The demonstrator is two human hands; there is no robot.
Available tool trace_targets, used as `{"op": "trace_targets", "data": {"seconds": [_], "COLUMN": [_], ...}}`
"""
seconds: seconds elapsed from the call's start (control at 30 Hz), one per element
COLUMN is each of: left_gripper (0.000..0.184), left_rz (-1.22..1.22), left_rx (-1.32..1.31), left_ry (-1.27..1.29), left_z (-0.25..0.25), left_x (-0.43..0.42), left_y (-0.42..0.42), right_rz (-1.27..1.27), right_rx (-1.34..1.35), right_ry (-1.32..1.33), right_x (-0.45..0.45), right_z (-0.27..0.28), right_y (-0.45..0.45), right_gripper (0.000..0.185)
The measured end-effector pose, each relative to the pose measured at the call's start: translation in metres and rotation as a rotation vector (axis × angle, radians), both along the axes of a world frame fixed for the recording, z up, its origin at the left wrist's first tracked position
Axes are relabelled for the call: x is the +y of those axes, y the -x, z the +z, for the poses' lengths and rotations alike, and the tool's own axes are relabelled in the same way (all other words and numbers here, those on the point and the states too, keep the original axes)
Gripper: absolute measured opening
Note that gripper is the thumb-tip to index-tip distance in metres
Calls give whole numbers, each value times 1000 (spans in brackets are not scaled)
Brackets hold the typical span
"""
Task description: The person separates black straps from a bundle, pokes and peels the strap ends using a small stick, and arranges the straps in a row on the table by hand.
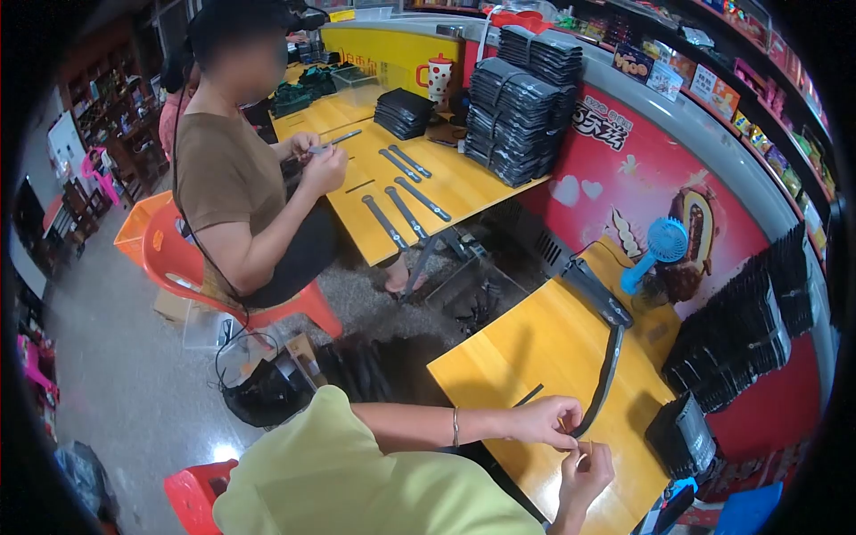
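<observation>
My left hand [546, 421], with a bracelet at the wrist, pinches the near end of a long dark strap [609, 374]. The strap runs up the yellow table [499, 357] to a wider black piece [599, 292] with a small metal fitting. Just below, my right hand [586, 473] has thumb and fingers closed together close to that strap end. Whatever sits between its fingertips is too small to make out. A short thin black strip [529, 395] lies beside my left hand.
A blue fan [667, 239] stands at the table's back edge. Stacked black pieces [731, 334] line the right side. To the left, a co-worker [236, 160] sits on a red chair [169, 245], handling a strip at another table [357, 227] with several dark straps [406, 211].
</observation>
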State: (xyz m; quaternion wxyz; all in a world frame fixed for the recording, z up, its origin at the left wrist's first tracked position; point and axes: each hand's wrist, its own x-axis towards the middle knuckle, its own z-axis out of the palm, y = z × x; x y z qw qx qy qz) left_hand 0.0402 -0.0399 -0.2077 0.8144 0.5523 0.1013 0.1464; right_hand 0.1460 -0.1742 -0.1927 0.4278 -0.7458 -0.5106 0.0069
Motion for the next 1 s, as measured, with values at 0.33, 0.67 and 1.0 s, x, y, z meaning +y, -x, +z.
{"op": "trace_targets", "data": {"seconds": [0.33,0.67,1.0], "left_gripper": [26,24,46], "left_rz": [52,-42,-25], "left_rx": [-26,-72,12], "left_ry": [43,25,71], "left_z": [-15,-17,-18], "left_x": [-12,-14,-15], "left_y": [-21,-26,-24], "right_rz": [119,174,18], "right_rx": [583,721,382], "right_ry": [-204,-141,-136], "right_x": [-6,-20,-13], "right_z": [-20,-12,-15], "right_y": [-15,-25,-21], "right_gripper": [9,10,8]}}
